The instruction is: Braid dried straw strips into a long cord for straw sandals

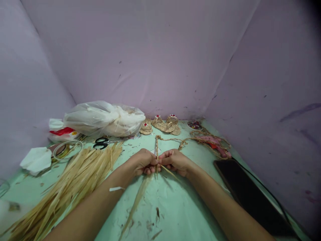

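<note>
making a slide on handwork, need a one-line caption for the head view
Left hand and right hand pinch a braided cord over a green tabletop, pale strips spread nearby.

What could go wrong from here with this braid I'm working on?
If the fingers of the left hand or right hand slip, the braid could loosen, since loose strands stick out at its near end. The braid's far end seems to lead into bunched cord, which might snag if tugged. The long pale strip trailing toward you lies near dark scraps on the table and might pick some up.
</note>
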### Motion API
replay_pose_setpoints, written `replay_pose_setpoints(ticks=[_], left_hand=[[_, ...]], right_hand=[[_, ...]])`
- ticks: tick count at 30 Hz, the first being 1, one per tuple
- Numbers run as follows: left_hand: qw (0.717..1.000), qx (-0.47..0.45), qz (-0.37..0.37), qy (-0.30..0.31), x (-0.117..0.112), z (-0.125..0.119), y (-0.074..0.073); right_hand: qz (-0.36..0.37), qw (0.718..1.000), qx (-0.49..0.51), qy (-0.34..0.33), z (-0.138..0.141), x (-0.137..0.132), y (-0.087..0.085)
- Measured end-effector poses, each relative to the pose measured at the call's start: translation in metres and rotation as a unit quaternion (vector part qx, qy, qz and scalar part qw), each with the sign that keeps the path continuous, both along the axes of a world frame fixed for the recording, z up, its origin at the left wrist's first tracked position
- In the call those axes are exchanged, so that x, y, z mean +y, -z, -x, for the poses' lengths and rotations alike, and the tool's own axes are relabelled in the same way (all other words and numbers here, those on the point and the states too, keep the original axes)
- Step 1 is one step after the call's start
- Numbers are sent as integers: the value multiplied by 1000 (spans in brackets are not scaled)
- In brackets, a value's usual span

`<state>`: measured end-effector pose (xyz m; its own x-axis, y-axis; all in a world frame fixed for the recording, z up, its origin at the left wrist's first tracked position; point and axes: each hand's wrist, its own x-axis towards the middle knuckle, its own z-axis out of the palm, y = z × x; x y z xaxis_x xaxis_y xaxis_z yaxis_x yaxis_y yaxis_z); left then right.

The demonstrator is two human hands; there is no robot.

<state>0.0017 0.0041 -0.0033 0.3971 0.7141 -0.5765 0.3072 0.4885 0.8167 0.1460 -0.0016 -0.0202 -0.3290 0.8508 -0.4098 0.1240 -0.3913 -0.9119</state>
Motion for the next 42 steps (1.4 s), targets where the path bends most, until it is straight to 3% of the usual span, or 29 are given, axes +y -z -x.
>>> replay_pose_setpoints(ticks=[8,12,18,23,26,29,31,33,35,39,42], left_hand=[[979,174,-104,4,-3,-8,-6],[982,152,-108,28,-4,-6,-8],[993,106,-53,16,-2,-3,-7],[993,110,-31,7,-1,-4,-9],[974,215,-75,17,-1,-6,-6],[953,260,-155,13,0,-8,4],[950,250,-185,-4,0,-10,11],[956,230,-179,-21,-1,-12,14],[968,201,-144,-39,-3,-13,12],[982,161,-48,-83,-7,-14,3],[989,118,-56,-72,-7,-11,0]], right_hand=[[-84,995,-49,-8,0,4,2],[-65,997,-31,7,0,3,3],[-35,999,14,18,-1,5,7],[-96,993,-62,-29,-3,7,10],[-205,953,-215,-56,-1,4,4],[-295,871,-388,-60,5,-5,-9],[-302,824,-476,-58,10,-12,-21],[-284,794,-535,-54,16,-20,-31],[-267,782,-561,-54,22,-27,-38],[-253,785,-562,-71,37,-41,-42],[-256,780,-563,-96,47,-50,-43]])
